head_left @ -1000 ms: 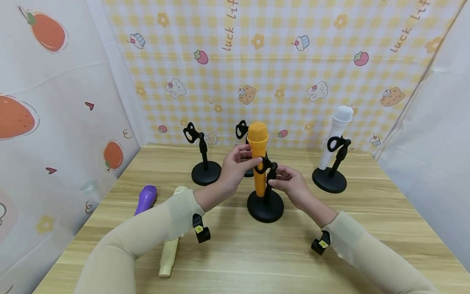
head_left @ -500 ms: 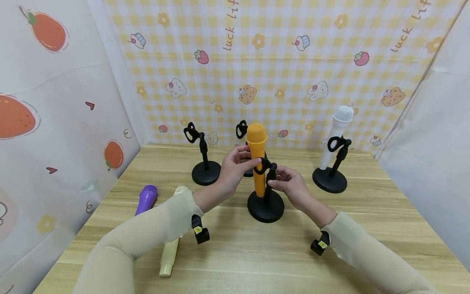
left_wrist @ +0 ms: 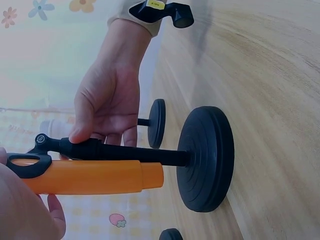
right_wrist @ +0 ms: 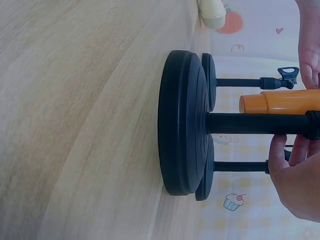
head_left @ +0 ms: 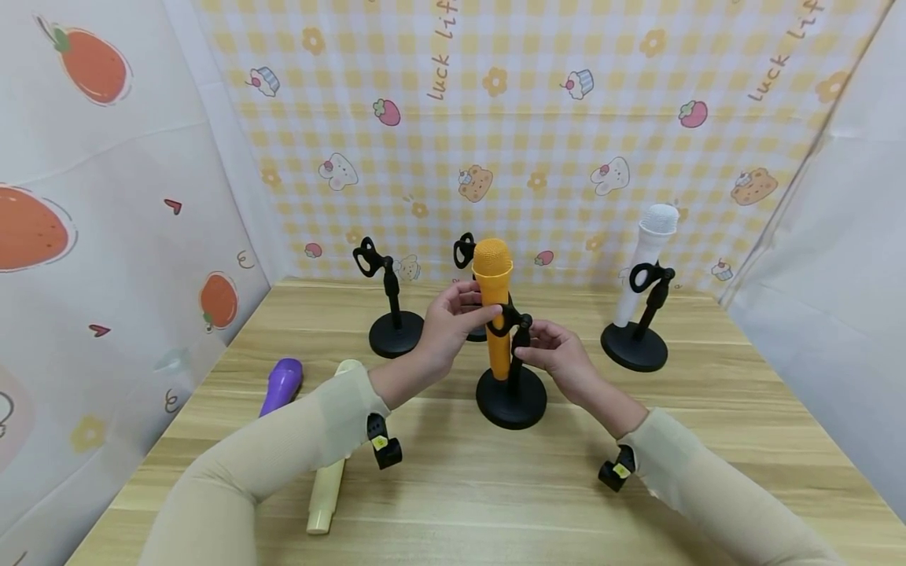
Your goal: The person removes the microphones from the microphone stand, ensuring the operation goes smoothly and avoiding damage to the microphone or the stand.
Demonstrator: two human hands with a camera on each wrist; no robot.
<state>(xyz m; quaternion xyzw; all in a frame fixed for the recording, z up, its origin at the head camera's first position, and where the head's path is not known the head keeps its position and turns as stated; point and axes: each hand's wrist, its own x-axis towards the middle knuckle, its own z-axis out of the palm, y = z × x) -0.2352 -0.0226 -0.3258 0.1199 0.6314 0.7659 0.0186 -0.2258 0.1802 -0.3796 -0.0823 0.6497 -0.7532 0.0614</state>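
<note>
An orange microphone (head_left: 495, 303) stands upright in the clip of a black stand (head_left: 511, 397) at the table's middle. My left hand (head_left: 453, 318) grips the microphone's body just under its head. My right hand (head_left: 555, 351) pinches the stand's post and clip joint from the right. In the left wrist view the orange microphone (left_wrist: 90, 176) lies along the stand's post (left_wrist: 125, 151), with the right hand (left_wrist: 102, 107) holding the post. The right wrist view shows the stand's round base (right_wrist: 182, 122) flat on the wood and my fingers (right_wrist: 295, 172) around the post.
A white microphone (head_left: 647, 255) sits in a stand (head_left: 635, 346) at the right. Two bare black stands (head_left: 392, 326) stand behind. A purple microphone (head_left: 281, 383) and a cream microphone (head_left: 329, 472) lie at the left. Patterned cloth walls enclose the wooden table (head_left: 495, 487).
Almost nothing: the orange microphone's head has shifted slightly left and both hands keep their hold.
</note>
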